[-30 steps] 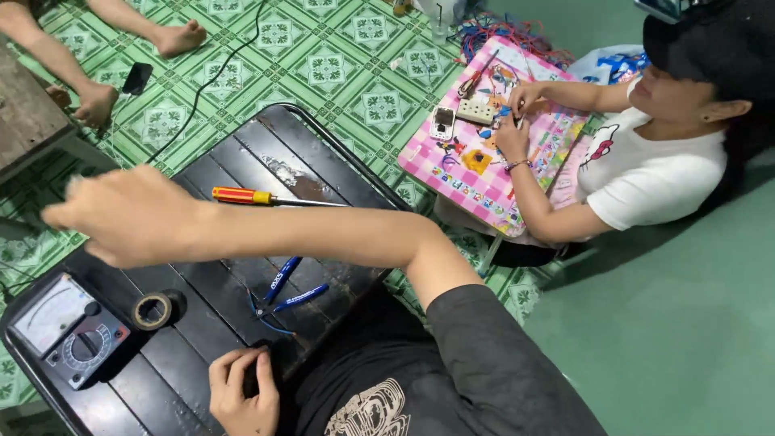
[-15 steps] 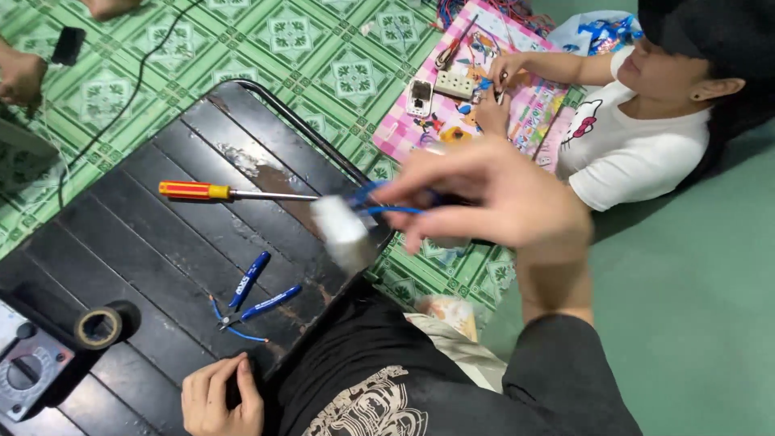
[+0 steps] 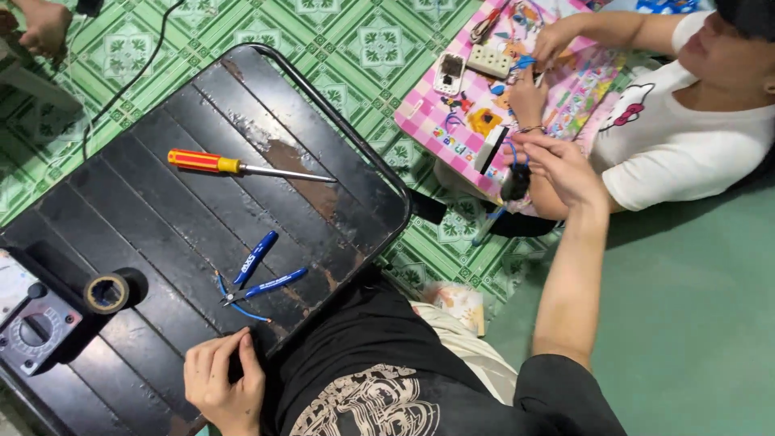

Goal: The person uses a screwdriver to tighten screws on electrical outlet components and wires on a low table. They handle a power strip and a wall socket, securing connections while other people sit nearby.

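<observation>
My right hand (image 3: 559, 165) reaches out past the right edge of the black slatted table (image 3: 339, 137). It is closed on a small black-and-white part (image 3: 502, 165) with blue wires hanging from it, held just over the near edge of a pink patterned mat (image 3: 464, 105). My left hand (image 3: 222, 383) lies on the table's near edge, holding nothing. A little beyond it lie blue-handled cutters (image 3: 260, 278). A screwdriver (image 3: 242, 167) with a red and yellow handle lies farther up the table.
A roll of black tape (image 3: 106, 292) and a multimeter (image 3: 28, 323) sit at the table's left end. A person in a white shirt (image 3: 686, 153) sits at the right with both hands on the pink mat among small parts. Another person's hand (image 3: 40, 28) and a black cable (image 3: 137, 73) are at top left.
My right arm swung from the far left of the table across to the right, picking up the small wired part and carrying it past the table edge. My left hand stayed put.
</observation>
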